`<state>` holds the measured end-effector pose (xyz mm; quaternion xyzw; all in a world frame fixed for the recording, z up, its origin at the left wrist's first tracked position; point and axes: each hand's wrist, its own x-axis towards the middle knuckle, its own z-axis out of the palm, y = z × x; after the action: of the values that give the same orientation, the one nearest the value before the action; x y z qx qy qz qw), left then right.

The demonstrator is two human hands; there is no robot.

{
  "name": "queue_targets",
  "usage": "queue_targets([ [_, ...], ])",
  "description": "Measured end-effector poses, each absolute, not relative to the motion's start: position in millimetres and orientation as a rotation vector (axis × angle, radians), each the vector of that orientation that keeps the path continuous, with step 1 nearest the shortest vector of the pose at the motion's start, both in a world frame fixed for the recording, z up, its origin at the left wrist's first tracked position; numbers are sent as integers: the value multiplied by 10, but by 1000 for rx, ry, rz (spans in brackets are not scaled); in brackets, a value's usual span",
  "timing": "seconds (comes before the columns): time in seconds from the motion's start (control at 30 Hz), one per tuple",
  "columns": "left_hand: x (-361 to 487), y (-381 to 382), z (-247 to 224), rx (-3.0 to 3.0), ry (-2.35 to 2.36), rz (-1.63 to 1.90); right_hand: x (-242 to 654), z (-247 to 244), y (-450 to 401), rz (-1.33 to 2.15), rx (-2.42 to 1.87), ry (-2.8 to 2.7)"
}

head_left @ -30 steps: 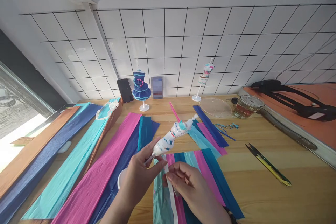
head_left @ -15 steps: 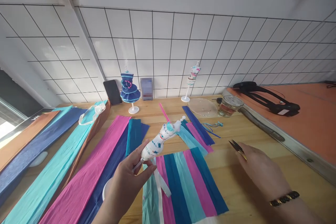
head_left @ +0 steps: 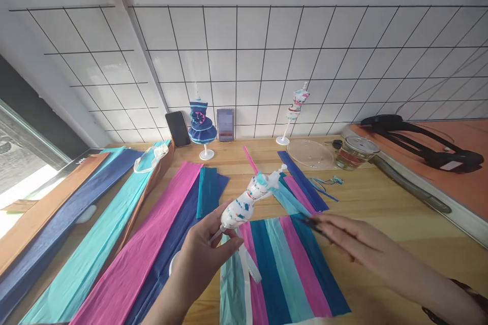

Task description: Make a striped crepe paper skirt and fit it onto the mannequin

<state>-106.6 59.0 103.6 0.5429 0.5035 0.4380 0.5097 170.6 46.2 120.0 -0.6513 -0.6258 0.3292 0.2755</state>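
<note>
In my left hand (head_left: 202, 254) is a small white dress-form mannequin (head_left: 238, 208), gripped at its thin stand and tilted up to the right. Its torso has patches of teal, blue and red. A white strip (head_left: 251, 266) hangs below it. My right hand (head_left: 354, 238) is closed round dark-tipped tweezers (head_left: 318, 226), blurred by motion, whose points hover near the top right corner of a striped pink, teal and aqua crepe paper panel (head_left: 284, 269). The tweezers are apart from the mannequin.
Long crepe paper strips (head_left: 148, 244) cover the left side. At the back stand a mannequin in a blue dress (head_left: 202, 127), another mannequin (head_left: 297, 106), two phones (head_left: 178, 128), a clear dish (head_left: 309, 154) and a glass jar (head_left: 354, 152). Black headgear (head_left: 427, 142) lies on the right.
My right hand has moved left with the tweezers, from the bare wood to the striped panel's edge. The view has shifted slightly left. My left hand keeps hold of the mannequin.
</note>
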Motion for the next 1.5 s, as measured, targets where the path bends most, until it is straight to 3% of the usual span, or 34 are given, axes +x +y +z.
queue_targets([
  [0.1, -1097, 602, 1026, 1319, 1176, 990, 1351, 1395, 516, 1263, -1538, -1940],
  [0.23, -1135, 617, 1016, 1278, 1055, 913, 1120, 1496, 715, 1455, -1443, -2046],
  [0.5, -1161, 634, 1001, 1179, 875, 798, 1028, 1494, 972, 2035, -1213, -1869],
  [1.5, -1098, 643, 926, 1136, 842, 828, 944, 1334, 1001, 2116, -1295, -1714],
])
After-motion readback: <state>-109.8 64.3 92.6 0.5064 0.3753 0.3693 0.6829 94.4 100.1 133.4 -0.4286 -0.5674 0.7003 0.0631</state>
